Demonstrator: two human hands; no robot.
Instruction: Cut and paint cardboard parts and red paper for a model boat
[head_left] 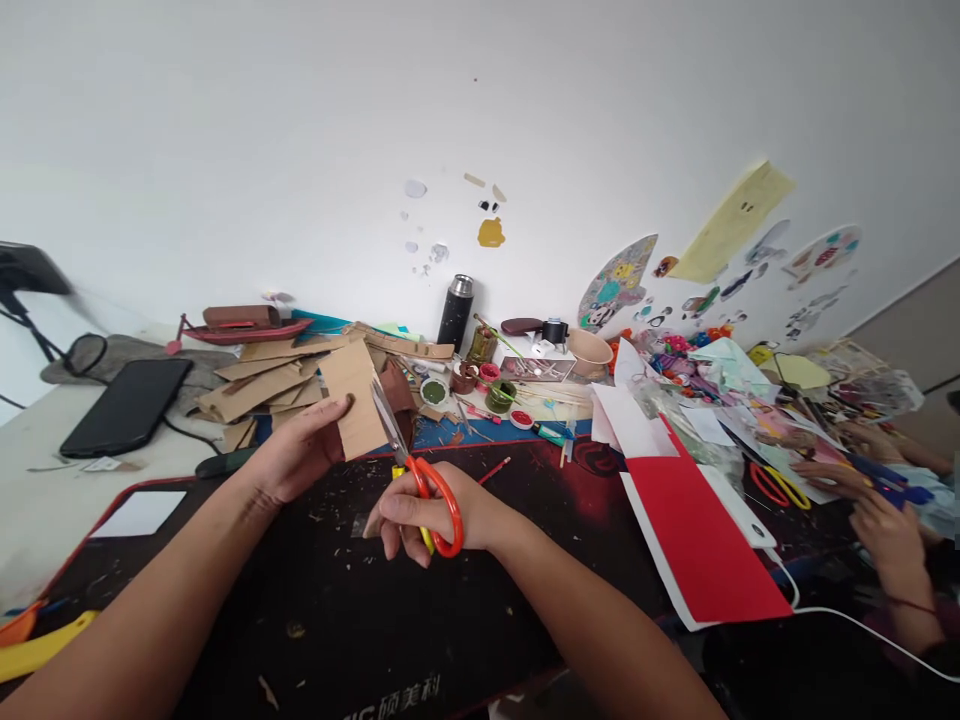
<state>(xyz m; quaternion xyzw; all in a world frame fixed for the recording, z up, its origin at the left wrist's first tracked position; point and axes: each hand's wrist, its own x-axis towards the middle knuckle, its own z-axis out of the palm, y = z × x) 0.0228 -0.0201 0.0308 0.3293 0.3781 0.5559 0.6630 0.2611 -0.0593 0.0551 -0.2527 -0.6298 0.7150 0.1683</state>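
Left hand (304,450): grip pinches the cardboard (349,395) between thumb and fingers. The cardboard is held upright above the black mat (300,620), in front of the scraps (259,390). Right hand (431,510): grip is closed around the handles of the scissors (403,450), orange and yellow. The blades point upward along the right edge of the cardboard; their exact opening cannot be told. The flask (456,315) stands behind, near the wall. The phone (127,405) lies on the table (37,435), left of the scraps.
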